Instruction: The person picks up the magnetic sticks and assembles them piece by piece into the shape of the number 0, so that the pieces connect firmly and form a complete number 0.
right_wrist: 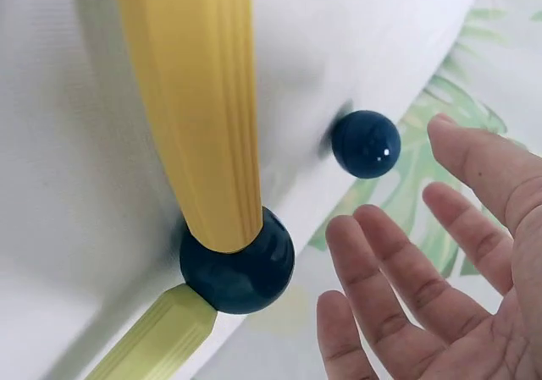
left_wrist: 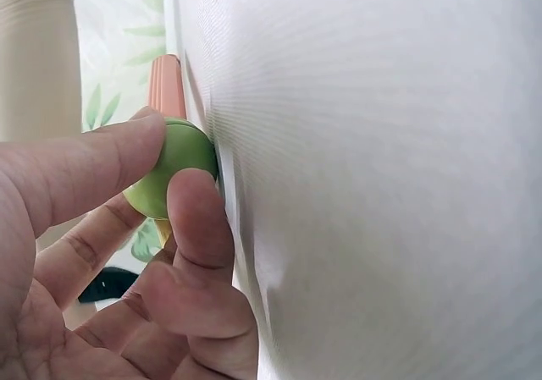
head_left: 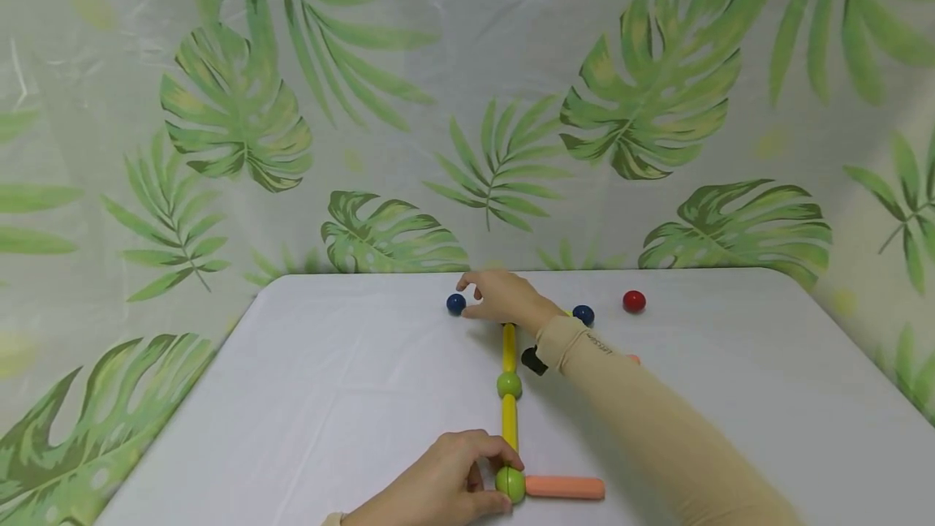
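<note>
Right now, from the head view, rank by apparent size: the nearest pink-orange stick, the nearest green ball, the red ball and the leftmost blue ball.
1. Nearest pink-orange stick
2. Nearest green ball, though its nearness to the camera may enlarge it
3. Red ball and leftmost blue ball: too alike to rank surely

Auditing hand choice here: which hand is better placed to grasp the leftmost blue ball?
Likely the right hand: it is open beside the blue ball, while the left hand pinches the near green ball.
</note>
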{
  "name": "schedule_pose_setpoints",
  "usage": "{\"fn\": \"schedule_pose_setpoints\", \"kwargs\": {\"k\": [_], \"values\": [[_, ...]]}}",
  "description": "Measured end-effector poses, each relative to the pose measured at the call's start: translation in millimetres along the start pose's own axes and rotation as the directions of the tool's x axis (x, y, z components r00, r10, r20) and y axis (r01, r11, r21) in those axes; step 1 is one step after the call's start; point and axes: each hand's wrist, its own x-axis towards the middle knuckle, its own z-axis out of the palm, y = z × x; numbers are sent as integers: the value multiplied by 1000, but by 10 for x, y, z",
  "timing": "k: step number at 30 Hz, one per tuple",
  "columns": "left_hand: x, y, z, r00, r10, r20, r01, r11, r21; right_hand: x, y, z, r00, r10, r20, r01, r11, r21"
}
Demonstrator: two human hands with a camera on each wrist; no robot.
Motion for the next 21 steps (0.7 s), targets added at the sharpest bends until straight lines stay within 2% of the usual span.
{"fn": "schedule_pose_setpoints", "kwargs": {"k": [11, 21], "values": [[-2, 22, -4, 1000, 20, -4, -20, 1000, 5, 233, -56, 78, 996, 41, 78, -39, 999, -22], [-6, 9, 8, 1000, 25, -16, -24, 999, 21, 274, -78, 153, 997, 37, 73, -35, 999, -37]]}}
